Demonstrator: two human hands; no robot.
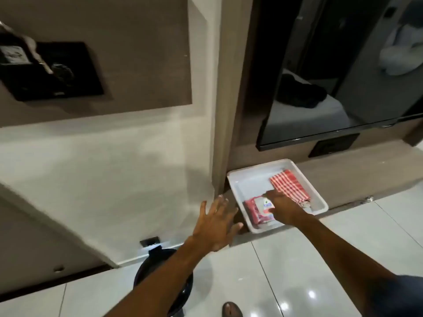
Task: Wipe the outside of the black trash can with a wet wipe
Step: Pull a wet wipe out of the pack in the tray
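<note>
A: Trash can (163, 284), the black one, sits on the floor tiles at the bottom of the view, partly hidden under the left forearm. Has anyone wiped it?

B: Not as far as I can judge. No wipe is out, and nothing touches the trash can. A toe of a shoe (231, 310) shows just right of it.

A: Where are the hands, then?

B: Both are beyond the trash can, up and to its right. The left hand (216, 225) hovers in the air with fingers spread wide, holding nothing, just beside the near corner of a white tray (249, 179).

A: And the right hand?

B: The right hand (282, 205) is down inside the tray, its fingers resting on a pink wipe pack (257, 210). I cannot tell whether it pinches a wipe or only presses on the pack's flap.

A: Anything else in the tray?

B: A red checked cloth (289, 186) lies folded at its far side, further from the trash can than the pack.

A: So what remains?

B: Nearly everything, I think: pull out a wipe, bring it back down to the trash can, and rub the outer wall all round.
</note>
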